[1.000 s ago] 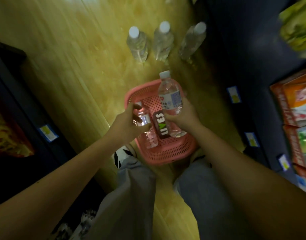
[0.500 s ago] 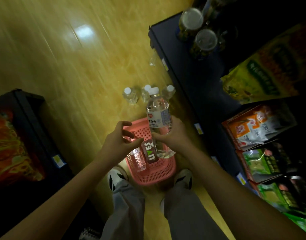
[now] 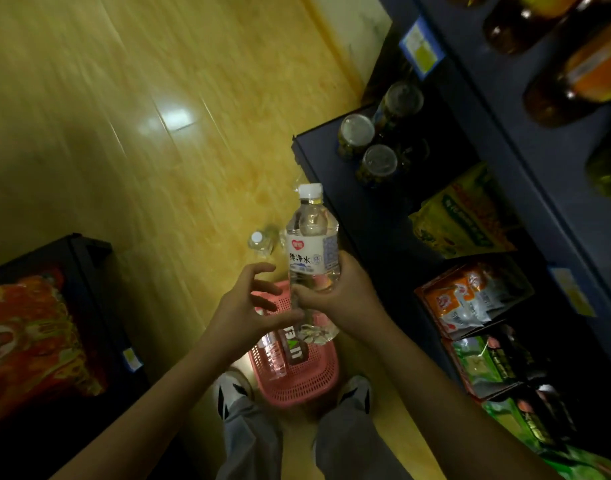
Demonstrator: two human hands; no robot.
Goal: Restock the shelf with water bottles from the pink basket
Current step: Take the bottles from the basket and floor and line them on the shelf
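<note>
The shelf (image 3: pixel 394 216) stands right of the pink basket (image 3: pixel 297 382), which sits on the floor (image 3: pixel 158 168) between the person's shoes. Above the basket, the right hand (image 3: pixel 342 296) grips an upright water bottle (image 3: pixel 312 251), fingers wrapped round it. The left hand (image 3: pixel 248 306) hovers beside it, fingers spread, empty. Another bottle (image 3: pixel 273 355) lies in the basket.

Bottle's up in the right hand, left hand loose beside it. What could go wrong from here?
1. The right hand grips the water bottle alone, low on its body; the open left hand gives no support, so it might tip.
2. The jars crowd the shelf edge; shelving there could knock them.
</note>
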